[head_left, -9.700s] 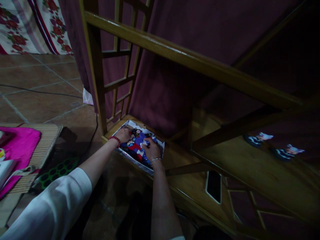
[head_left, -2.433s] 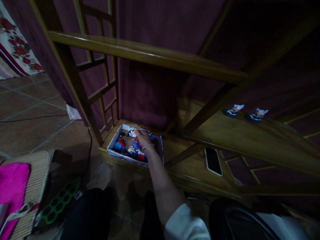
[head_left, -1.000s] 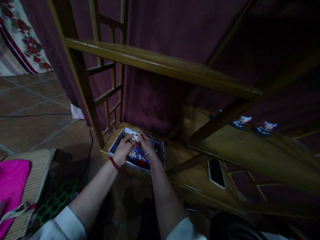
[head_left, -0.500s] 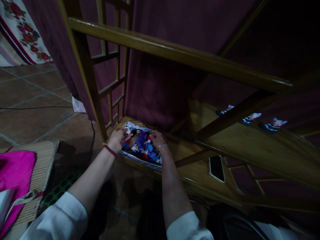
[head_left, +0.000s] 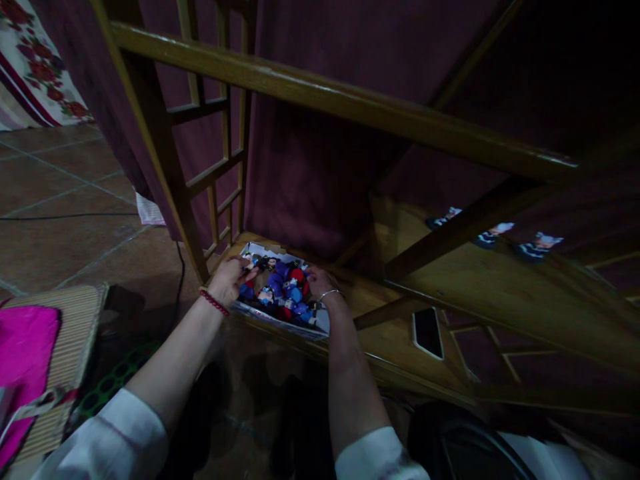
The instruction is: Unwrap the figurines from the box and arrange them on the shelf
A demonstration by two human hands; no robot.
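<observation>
A shallow white cardboard box (head_left: 280,251) packed with small doll figurines (head_left: 280,287) in blue, purple and red lies on the wooden shelf. At its left end is my left hand (head_left: 234,277), which wears a red bead bracelet; it grips the wall, with thumb and finger parted over the figurines. My right hand (head_left: 321,283), with a silver bangle, has its bent fingers at the right end of the box and grips the rim there. Part of its fingertips is hidden. Neither hand lifts a figurine clear of the box.
A phone (head_left: 428,333) lies on the lower shelf (head_left: 367,293) to the right. Three small figurines (head_left: 539,245) stand on the higher shelf. A wooden rail (head_left: 345,93) crosses above my hands. At left are a woven-topped seat (head_left: 80,313) with pink cloth (head_left: 27,340) and a floor cable (head_left: 70,217).
My right hand has shifted slightly right and back to the rim, uncovering more of a red figurine. My left hand stays at the left end. The whole view has moved slightly.
</observation>
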